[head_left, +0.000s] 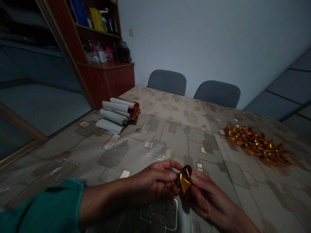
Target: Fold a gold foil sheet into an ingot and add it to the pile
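Gold foil piece (184, 182) sits pinched btwn both hands just above the tabletop (170, 129), near edge; left hand (153, 183) & right hand (206, 197) each w/ grip pressed on it, prob to crease it. Folded gold pile (257, 145) lies well to the right, foil sheet rolls (119, 115) far left

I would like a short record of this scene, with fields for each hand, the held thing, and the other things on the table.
left hand: left hand pinches the gold foil piece between thumb and fingers
right hand: right hand grips the same piece from the other side
held thing: gold foil piece, folded and shiny, held just above the table
table: table with a patterned cloth
right of the hands: pile of folded gold pieces
far left: curled foil sheets, white outside, gold inside
behind the table: two grey chairs
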### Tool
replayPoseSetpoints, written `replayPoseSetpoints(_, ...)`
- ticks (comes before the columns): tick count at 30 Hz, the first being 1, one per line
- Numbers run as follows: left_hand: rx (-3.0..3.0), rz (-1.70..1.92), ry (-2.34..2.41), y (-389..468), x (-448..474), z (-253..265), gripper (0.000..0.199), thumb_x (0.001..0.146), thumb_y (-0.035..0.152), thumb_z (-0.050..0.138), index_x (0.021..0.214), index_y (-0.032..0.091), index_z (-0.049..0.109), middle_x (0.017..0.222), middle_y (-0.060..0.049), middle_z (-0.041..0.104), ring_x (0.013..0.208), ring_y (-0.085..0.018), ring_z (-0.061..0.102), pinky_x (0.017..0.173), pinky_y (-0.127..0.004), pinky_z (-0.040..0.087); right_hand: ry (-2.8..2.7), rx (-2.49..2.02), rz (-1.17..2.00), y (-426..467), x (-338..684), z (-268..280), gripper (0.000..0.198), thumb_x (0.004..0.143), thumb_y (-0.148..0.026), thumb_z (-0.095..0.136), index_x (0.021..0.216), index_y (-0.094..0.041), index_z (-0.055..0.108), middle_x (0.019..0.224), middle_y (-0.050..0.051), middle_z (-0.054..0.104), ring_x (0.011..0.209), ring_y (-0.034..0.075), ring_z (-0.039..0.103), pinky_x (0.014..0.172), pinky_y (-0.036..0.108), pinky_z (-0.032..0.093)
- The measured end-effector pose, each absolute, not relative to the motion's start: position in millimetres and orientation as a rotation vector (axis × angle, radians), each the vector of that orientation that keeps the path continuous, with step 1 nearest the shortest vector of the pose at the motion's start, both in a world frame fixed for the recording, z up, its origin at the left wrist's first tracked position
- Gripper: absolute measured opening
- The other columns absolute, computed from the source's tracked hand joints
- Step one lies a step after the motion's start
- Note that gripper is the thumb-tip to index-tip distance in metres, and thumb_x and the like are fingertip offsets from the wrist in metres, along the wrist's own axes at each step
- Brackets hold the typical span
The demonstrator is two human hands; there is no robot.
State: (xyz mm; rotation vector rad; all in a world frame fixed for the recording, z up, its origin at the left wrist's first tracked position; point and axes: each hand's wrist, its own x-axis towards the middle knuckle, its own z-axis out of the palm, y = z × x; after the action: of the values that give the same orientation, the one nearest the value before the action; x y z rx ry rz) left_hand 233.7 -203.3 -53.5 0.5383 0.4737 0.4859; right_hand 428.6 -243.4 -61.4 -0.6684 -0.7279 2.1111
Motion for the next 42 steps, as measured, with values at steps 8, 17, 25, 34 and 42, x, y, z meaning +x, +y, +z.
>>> replayPoseSetpoints(8, 0.658, 0.527, 0.498, -205, 234, -59, 0.037, 0.072, 0.03, 0.082, 0.097, 0.017, 0.058, 0.081, -0.002, 0.068, 0.06, -0.013, 0.065, 0.054, -0.022, 0.049, -0.765, -0.702, 2.098, -245, 424, -62, 0.026, 0.091, -0.038, 0.068, 0.085, -0.012, 0.068, 0.039, -0.007, 0.05, 0.028, 0.003, 0.027, 0.032, 0.013, 0.032)
replayPoseSetpoints(17, 0.728, 0.578, 0.651, -204, 242, -61, 0.045, 0.06, 0.033, 0.088, 0.084, 0.018, 0.053, 0.069, 0.002, 0.065, 0.05, -0.009, 0.057, 0.048, -0.019, 0.042, -0.807, -0.817, 2.01, -247, 418, -62, 0.027, 0.09, -0.038, 0.07, 0.083, -0.012, 0.068, 0.043, -0.004, 0.058, 0.032, 0.004, 0.038, 0.038, 0.015, 0.031)
replayPoseSetpoints(25, 0.762, 0.609, 0.628, -206, 242, -63, 0.046, 0.064, 0.04, 0.087, 0.085, 0.018, 0.052, 0.068, 0.002, 0.065, 0.049, -0.008, 0.056, 0.046, -0.017, 0.039, -0.824, -0.857, 1.991, -246, 417, -61, 0.03, 0.087, -0.041, 0.072, 0.084, -0.012, 0.069, 0.045, -0.003, 0.058, 0.037, 0.005, 0.042, 0.041, 0.015, 0.035)
replayPoseSetpoints(34, 0.804, 0.603, 0.594, -207, 242, -66, 0.043, 0.071, 0.043, 0.084, 0.086, 0.018, 0.054, 0.066, 0.002, 0.064, 0.049, -0.008, 0.055, 0.044, -0.016, 0.036, -0.771, -0.811, 2.022, -245, 417, -63, 0.025, 0.087, -0.036, 0.074, 0.084, -0.012, 0.069, 0.045, -0.005, 0.057, 0.032, 0.003, 0.033, 0.036, 0.012, 0.031)
replayPoseSetpoints(42, 0.571, 0.477, 0.51, -203, 233, -50, 0.027, 0.08, 0.032, 0.077, 0.095, 0.015, 0.062, 0.082, -0.003, 0.066, 0.062, -0.007, 0.059, 0.057, -0.017, 0.041, -0.707, -0.712, 2.063, -242, 424, -57, 0.023, 0.09, -0.034, 0.071, 0.083, -0.012, 0.072, 0.041, -0.007, 0.049, 0.032, 0.003, 0.032, 0.038, 0.012, 0.036)
